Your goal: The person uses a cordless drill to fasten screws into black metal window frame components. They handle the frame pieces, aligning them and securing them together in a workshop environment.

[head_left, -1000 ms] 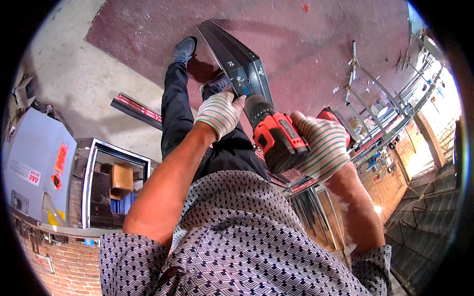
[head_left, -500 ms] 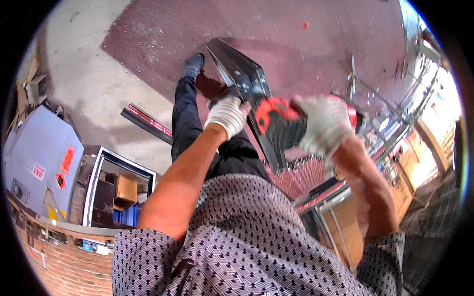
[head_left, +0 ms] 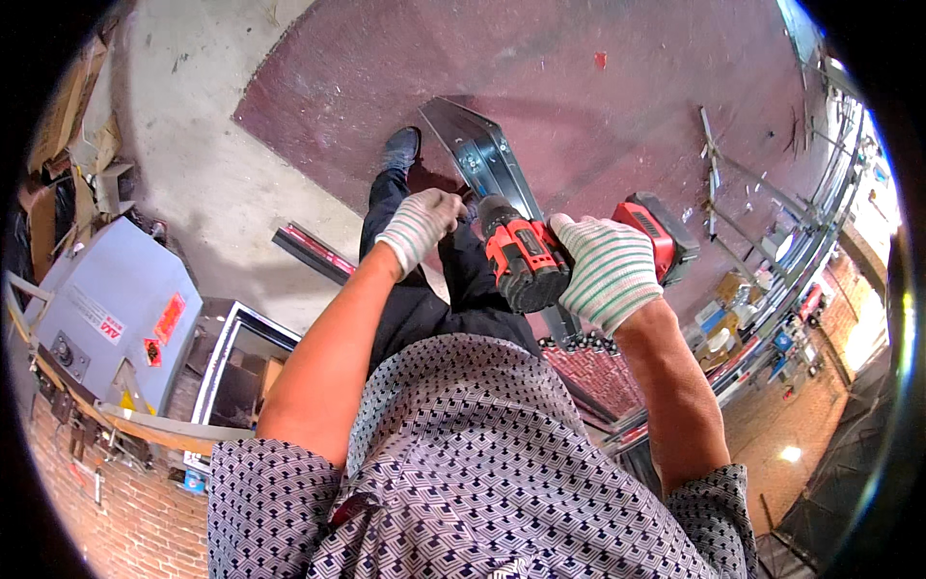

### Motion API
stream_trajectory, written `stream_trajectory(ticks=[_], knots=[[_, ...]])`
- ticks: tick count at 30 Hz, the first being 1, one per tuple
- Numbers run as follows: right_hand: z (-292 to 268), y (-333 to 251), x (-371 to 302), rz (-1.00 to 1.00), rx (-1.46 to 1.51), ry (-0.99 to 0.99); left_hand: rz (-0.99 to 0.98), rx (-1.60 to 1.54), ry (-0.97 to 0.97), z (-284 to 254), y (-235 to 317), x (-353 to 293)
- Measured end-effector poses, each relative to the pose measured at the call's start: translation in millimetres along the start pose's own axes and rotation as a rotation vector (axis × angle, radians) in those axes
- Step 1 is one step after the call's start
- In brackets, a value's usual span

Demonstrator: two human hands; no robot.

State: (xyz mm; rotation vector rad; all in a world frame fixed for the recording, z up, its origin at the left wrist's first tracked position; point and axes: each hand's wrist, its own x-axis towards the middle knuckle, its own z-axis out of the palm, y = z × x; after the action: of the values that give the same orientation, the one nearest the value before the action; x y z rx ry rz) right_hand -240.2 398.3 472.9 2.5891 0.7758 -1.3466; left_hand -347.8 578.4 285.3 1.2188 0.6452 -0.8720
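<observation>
A black-and-red cordless drill (head_left: pixel 529 262) is in my right hand (head_left: pixel 610 274), whose striped glove wraps round its grip. The battery end sticks out to the right of that hand. Its chuck lies over a dark, folded metal profile (head_left: pixel 494 159), which slants across the space in front of my legs. My left hand (head_left: pixel 422 228), gloved too, is just left of the chuck. Its fingers are pinched together near the profile's edge; anything between them is too small to make out.
A dark bar with a red strip (head_left: pixel 313 253) lies on the concrete at left. Beyond are a grey machine housing (head_left: pixel 121 299) and a white-edged frame (head_left: pixel 220 357). Long metal bars (head_left: pixel 772 280) and loose scraps line the right side. My shoe (head_left: pixel 401 150) rests beside the profile's far end.
My left hand has come off the metal profile, and its fingers have closed into a pinch. The drill has turned, showing its battery to the right. The whole view has shifted a little.
</observation>
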Motion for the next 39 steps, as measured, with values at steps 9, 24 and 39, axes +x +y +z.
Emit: stream_trajectory(ticks=[9,24,39], knots=[[62,15,-70,0.647,2.451,0.040,0.014,-0.577,-0.243,1,37,-52],[105,15,-118,0.210,2.471,0.108,0.251,-0.480,-0.329,33,101,-81],[161,7,-118,-0.304,1.336,0.512,0.263,-0.230,-0.412,49,136,-112]])
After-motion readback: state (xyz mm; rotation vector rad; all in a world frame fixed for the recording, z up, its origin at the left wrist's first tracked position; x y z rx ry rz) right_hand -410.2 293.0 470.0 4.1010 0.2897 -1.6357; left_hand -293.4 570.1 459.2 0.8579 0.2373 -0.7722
